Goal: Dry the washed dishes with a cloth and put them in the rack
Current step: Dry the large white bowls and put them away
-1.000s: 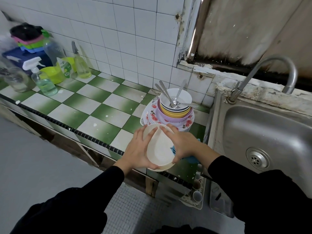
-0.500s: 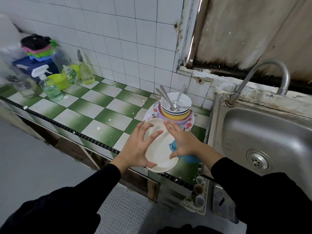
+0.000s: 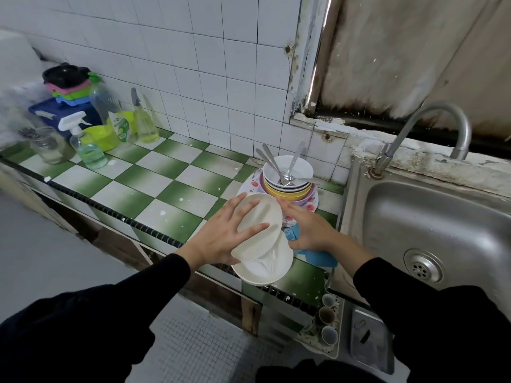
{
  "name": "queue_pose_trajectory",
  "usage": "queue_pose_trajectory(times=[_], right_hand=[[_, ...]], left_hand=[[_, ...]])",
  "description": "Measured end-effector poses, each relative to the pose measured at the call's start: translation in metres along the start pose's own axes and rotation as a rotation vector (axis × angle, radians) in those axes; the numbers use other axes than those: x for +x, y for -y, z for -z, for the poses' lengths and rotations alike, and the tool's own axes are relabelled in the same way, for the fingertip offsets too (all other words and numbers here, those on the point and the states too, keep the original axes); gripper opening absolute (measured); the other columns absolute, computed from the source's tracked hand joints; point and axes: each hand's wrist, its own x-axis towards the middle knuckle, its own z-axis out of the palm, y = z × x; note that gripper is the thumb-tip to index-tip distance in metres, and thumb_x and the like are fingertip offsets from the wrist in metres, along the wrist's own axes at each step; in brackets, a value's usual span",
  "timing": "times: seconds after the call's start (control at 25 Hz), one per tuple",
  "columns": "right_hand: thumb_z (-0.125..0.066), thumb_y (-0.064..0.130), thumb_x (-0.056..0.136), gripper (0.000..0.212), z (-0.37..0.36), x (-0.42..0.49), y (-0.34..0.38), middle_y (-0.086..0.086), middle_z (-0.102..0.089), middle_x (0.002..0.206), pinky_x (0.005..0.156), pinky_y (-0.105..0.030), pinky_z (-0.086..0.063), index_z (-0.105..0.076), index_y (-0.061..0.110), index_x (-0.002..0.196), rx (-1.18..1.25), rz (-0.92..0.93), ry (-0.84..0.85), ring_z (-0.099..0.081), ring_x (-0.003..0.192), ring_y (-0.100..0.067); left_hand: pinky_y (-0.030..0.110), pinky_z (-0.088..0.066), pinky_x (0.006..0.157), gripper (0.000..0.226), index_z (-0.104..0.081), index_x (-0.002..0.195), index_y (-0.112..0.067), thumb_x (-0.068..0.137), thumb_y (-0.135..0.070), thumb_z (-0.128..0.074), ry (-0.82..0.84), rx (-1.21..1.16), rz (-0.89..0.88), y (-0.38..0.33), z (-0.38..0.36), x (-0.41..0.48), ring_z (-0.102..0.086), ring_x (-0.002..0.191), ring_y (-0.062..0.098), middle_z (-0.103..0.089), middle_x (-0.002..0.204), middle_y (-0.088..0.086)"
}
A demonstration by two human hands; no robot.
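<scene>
Head view. Rack (image 3: 339,324) under the surface edge: cups only, no plates seen. Left hand (image 3: 221,236) spread on the tilted white plate (image 3: 260,217); right hand (image 3: 309,228) pinches the blue cloth (image 3: 318,254) at the plate's rim. Drying judged early: the dish stack (image 3: 287,186) with spoons waits behind. Green-checked tiled surface (image 3: 166,194); steel sink (image 3: 431,225) to the right; bottles (image 3: 88,150) far left; white wall tiles (image 3: 221,64).

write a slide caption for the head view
Left hand steadies a white plate; right hand holds a blue cloth at its edge.
</scene>
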Motion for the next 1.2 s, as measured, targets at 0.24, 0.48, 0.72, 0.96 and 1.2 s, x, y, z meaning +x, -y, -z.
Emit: queue_pose_trajectory(times=[0.24, 0.48, 0.72, 0.96, 1.2], right_hand=[[-0.081, 0.028, 0.071, 0.111, -0.002, -0.006, 0.003, 0.009, -0.024, 0.159, 0.103, -0.043, -0.045, -0.008, 0.029, 0.155, 0.083, -0.04, -0.079, -0.045, 0.132, -0.022], [-0.079, 0.02, 0.074, 0.102, 0.007, -0.012, 0.017, 0.011, -0.03, 0.154, 0.104, -0.032, -0.04, -0.016, 0.03, 0.153, 0.22, -0.062, -0.188, -0.038, 0.127, -0.004], [-0.074, 0.019, 0.07, 0.079, 0.017, -0.011, 0.032, 0.009, -0.042, 0.137, 0.109, -0.033, -0.04, -0.041, 0.03, 0.141, 0.504, -0.039, -0.309, -0.042, 0.124, 0.005], [-0.072, 0.016, 0.07, 0.079, 0.025, -0.017, 0.038, 0.008, -0.042, 0.143, 0.11, -0.036, -0.035, -0.039, 0.029, 0.141, 0.641, -0.079, -0.406, -0.039, 0.132, -0.008], [-0.073, -0.003, 0.077, 0.079, 0.025, -0.021, 0.041, 0.007, -0.042, 0.147, 0.114, -0.031, -0.031, -0.04, 0.027, 0.143, 0.69, -0.042, -0.435, -0.037, 0.136, -0.008]], left_hand=[[0.059, -0.032, 0.107, 0.121, -0.035, 0.143, -0.024, 0.038, -0.044, -0.091, 0.061, 0.153, -0.086, 0.003, 0.009, 0.01, -0.031, 0.133, 0.055, -0.025, 0.147, 0.028], [0.058, -0.03, 0.109, 0.134, -0.028, 0.146, -0.023, 0.032, -0.051, -0.093, 0.097, 0.247, -0.105, 0.006, 0.019, 0.015, -0.026, 0.135, 0.054, -0.021, 0.15, 0.03], [0.053, -0.027, 0.112, 0.131, -0.027, 0.148, -0.022, 0.038, -0.045, -0.094, -0.019, 0.31, -0.087, 0.009, 0.027, 0.013, -0.024, 0.138, 0.05, -0.02, 0.15, 0.031], [0.049, -0.02, 0.118, 0.095, -0.024, 0.151, -0.024, 0.071, 0.003, -0.067, -0.337, 0.369, -0.032, 0.022, 0.029, 0.008, -0.016, 0.144, 0.041, -0.013, 0.151, 0.026], [0.052, -0.024, 0.116, 0.085, -0.015, 0.153, -0.027, 0.084, 0.008, -0.049, -0.35, 0.343, -0.049, 0.021, 0.038, 0.002, -0.021, 0.142, 0.043, -0.015, 0.15, 0.032]])
